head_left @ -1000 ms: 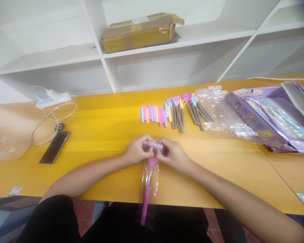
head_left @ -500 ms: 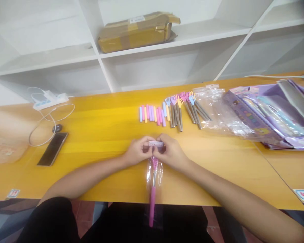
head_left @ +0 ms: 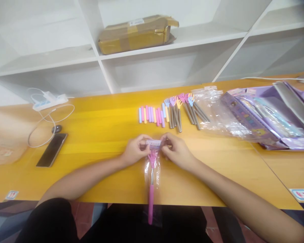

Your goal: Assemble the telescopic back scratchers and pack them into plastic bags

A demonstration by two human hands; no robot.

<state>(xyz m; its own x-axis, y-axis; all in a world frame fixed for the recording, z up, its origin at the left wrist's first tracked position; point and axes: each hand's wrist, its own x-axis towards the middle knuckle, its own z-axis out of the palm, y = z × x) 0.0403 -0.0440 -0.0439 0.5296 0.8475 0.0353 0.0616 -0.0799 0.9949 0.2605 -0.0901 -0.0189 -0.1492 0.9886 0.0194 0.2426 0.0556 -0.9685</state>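
Pinching the clear bag (head_left: pixel 157 175) by its header (head_left: pixel 154 144) with left hand (head_left: pixel 135 150); can't tell about right hand (head_left: pixel 176 152), curled beside it. Could drop the pink scratcher (head_left: pixel 151 192) inside, hanging past the desk's (head_left: pixel 103 135) front edge, by easing up tbh.

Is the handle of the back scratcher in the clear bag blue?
No, the handle of the back scratcher in the clear bag is pink, the same colour as its hand-shaped head.

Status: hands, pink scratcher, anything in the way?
Left hand pinching printed strip; right hand at its other end. Pink scratcher inside clear bag, handle past table edge. No obstruction visible around hands.
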